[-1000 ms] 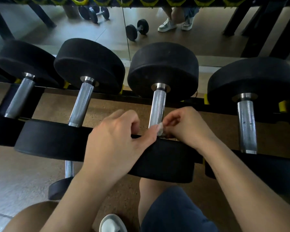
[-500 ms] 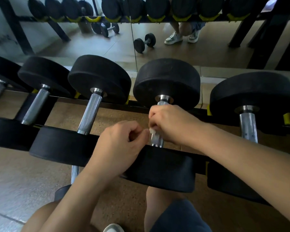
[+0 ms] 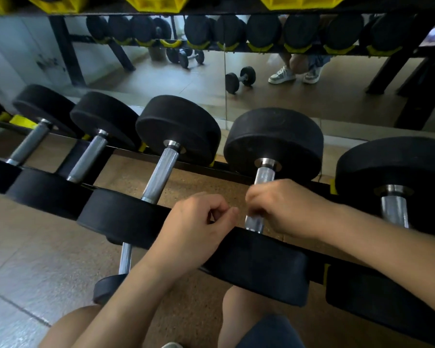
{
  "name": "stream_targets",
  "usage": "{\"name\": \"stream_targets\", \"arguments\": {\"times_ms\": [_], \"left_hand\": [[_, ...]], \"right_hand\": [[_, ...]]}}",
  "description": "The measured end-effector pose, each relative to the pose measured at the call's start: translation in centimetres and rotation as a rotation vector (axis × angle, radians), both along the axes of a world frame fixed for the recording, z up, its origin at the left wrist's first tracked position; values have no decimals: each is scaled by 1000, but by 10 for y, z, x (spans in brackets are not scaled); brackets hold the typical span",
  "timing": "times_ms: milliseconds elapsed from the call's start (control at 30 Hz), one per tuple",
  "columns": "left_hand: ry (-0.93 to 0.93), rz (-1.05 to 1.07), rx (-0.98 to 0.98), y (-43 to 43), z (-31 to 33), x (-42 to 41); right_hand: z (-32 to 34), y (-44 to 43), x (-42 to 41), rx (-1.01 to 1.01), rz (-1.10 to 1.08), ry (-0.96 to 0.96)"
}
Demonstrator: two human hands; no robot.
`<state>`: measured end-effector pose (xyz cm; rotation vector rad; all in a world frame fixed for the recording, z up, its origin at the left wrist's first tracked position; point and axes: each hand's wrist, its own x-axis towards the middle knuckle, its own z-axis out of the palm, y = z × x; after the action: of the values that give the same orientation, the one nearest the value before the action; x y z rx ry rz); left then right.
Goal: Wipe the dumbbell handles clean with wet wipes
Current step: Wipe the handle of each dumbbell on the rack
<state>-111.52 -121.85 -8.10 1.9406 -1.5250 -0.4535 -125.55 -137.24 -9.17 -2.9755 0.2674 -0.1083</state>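
Several black dumbbells with knurled steel handles lie side by side on a low rack. My right hand (image 3: 286, 207) wraps around the lower part of one handle (image 3: 264, 175), between the dumbbell's far head (image 3: 274, 141) and near head (image 3: 261, 270). No wet wipe shows; whatever lies under my right fingers is hidden. My left hand (image 3: 196, 227) is curled, thumb against forefinger, resting on the top edge of the near head just left of the handle. Nothing is visible in it, and a small gap separates the two hands.
Neighbouring dumbbells lie close on the left (image 3: 161, 172) and right (image 3: 394, 209). A small dumbbell (image 3: 124, 259) lies on the floor under the rack. Behind the rack a mirror (image 3: 286, 96) reflects more dumbbells and shoes. Yellow cradles of an upper shelf (image 3: 161, 3) hang overhead. My knees are below.
My right hand went up the handle to the far head, then slid back toward the near head. My left hand has come away from the right. The white wipe no longer shows.
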Motion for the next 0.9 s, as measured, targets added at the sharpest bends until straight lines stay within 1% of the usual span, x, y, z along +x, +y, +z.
{"name": "stream_targets", "arguments": {"times_ms": [100, 133, 200, 233, 267, 300, 333, 367, 400, 433, 467, 500, 567, 633, 733, 800, 900], "left_hand": [[-25, 5, 5, 8, 4, -1], [-26, 2, 3, 11, 5, -2], [-20, -4, 15, 14, 8, -2], [-6, 6, 21, 14, 9, -2], [28, 28, 15, 14, 9, -2], [85, 52, -16, 13, 10, -3], [173, 71, -69, 12, 12, -4], [292, 78, -125, 10, 15, -7], [416, 73, -165, 8, 18, -10], [519, 64, -194, 6, 23, -13], [591, 57, -221, 5, 26, -17], [621, 58, -256, 3, 29, -21], [589, 98, -341, 1, 34, -26], [575, 160, -411, 1, 35, -27], [656, 237, -479, 4, 37, -25], [686, 263, -472, 5, 38, -27], [687, 287, -384, 5, 39, -30]], "right_hand": [[-7, 4, -13, 157, 74, 38], [-9, 3, -16, 184, 67, 24], [-9, -2, -16, 223, -54, -93], [-3, -5, -15, 296, -161, -179], [6, -6, -13, 448, -273, -264], [17, -6, -10, 677, -352, -351], [27, -4, -8, 941, -380, -421], [35, -1, -6, 1186, -368, -465], [41, 4, -5, 1383, -334, -481], [44, 9, -4, 1522, -293, -485], [47, 16, -4, 1616, -262, -497], [48, 22, -3, 1686, -256, -524], [51, 30, -2, 1790, -294, -599], [52, 36, -1, 1807, -325, -666], [51, 41, -1, 1804, -404, -758], [52, 46, -1, 1864, -429, -836], [55, 55, 4, 1934, -428, -949]]}}
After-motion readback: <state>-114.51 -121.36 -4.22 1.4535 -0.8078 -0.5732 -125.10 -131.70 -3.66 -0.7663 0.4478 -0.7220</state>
